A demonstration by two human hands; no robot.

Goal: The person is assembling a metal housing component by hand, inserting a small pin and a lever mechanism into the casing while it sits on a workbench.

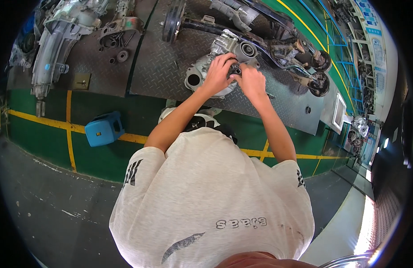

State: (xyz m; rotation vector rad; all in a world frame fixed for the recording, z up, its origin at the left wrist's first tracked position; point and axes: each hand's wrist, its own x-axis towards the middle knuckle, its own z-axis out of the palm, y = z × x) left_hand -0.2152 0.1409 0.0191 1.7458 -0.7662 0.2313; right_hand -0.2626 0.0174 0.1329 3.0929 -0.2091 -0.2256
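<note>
Two sets of fingers, those of the left hand and the right hand, bend in close together at a dark part on the metal housing; whether they grasp it or only touch it, I cannot tell. The housing sits near the front edge of the metal-plated bench. Beyond it lies a dark axle assembly; well to the left is a long grey casing. A blue stool stands on the green floor.
</note>
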